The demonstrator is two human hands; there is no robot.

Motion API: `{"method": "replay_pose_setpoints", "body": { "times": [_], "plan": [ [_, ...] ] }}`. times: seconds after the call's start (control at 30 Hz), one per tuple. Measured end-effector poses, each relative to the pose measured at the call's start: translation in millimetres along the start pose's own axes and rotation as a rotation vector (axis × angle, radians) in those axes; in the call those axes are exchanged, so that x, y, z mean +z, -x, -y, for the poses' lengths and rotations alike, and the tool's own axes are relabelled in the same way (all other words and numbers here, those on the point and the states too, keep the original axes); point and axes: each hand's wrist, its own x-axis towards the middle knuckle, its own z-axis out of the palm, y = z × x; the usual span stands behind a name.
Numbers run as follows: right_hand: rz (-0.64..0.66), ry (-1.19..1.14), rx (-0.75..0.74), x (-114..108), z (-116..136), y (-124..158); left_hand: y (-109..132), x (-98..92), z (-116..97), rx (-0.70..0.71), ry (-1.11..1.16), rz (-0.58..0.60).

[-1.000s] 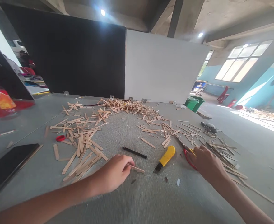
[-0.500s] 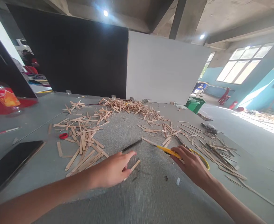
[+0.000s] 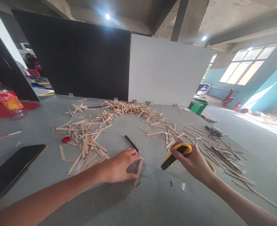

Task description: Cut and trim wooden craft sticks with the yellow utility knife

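Note:
My left hand (image 3: 120, 166) pinches a short wooden craft stick (image 3: 139, 169) endwise between thumb and forefinger, low over the grey tabletop. Just beyond those fingers lies a black pen (image 3: 131, 143). My right hand (image 3: 193, 160) is closed around a yellow and black utility knife (image 3: 176, 155), tilted so its black end points down and left. Whether a blade sticks out is not clear. Scissors with yellow handles (image 3: 211, 165) lie partly hidden behind the right hand. A dark chip (image 3: 171, 183) and a pale chip (image 3: 183, 186) rest between my hands.
Loose craft sticks (image 3: 87, 142) spread left, with a larger pile (image 3: 129, 108) at the back and thin strips (image 3: 230, 153) at right. A phone (image 3: 15, 166), a red ring (image 3: 66, 139) and a drink bottle (image 3: 8, 99) stand or lie left. Upright boards (image 3: 168, 69) close the far side.
My left hand has closed on the short stick. The pen has turned and now lies pointing the other way. My right hand has swung the knife round, from pointing away left to pointing down toward me.

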Motion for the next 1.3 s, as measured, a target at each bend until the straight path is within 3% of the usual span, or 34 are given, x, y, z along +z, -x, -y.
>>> {"method": "replay_pose_setpoints", "body": {
  "times": [0.17,0.33,0.43,0.57,0.7,0.93,1.13,1.3],
  "plan": [
    [0.111,0.084,0.035,24.9,-20.5,-16.2,-3.1,5.6,5.7,0.028,-0.036,-0.054],
    [0.082,0.115,0.045,33.1,-37.7,-19.8,-9.5,10.9,8.6,0.031,-0.082,-0.076],
    [0.103,0.153,0.031,22.2,-36.9,-20.2,-10.9,5.9,12.8,-0.006,-0.079,-0.034],
    [0.170,0.372,-0.069,1.8,-28.7,-20.1,-8.8,-7.5,22.6,-0.015,-0.116,0.049],
    [0.345,0.518,-0.145,-13.2,-20.6,-20.9,-7.0,-18.2,33.4,-0.084,-0.207,-0.056],
    [0.529,0.726,0.153,-35.8,-36.8,-26.2,-4.6,-24.1,59.7,-0.278,-0.488,-0.107],
    [0.568,0.693,0.198,-44.7,-31.5,-21.3,-14.9,-13.3,74.2,-0.061,-0.408,-0.262],
    [0.545,0.685,0.218,-42.5,-28.2,-24.5,-20.2,-8.6,81.9,0.012,-0.415,-0.325]
  ]
}}
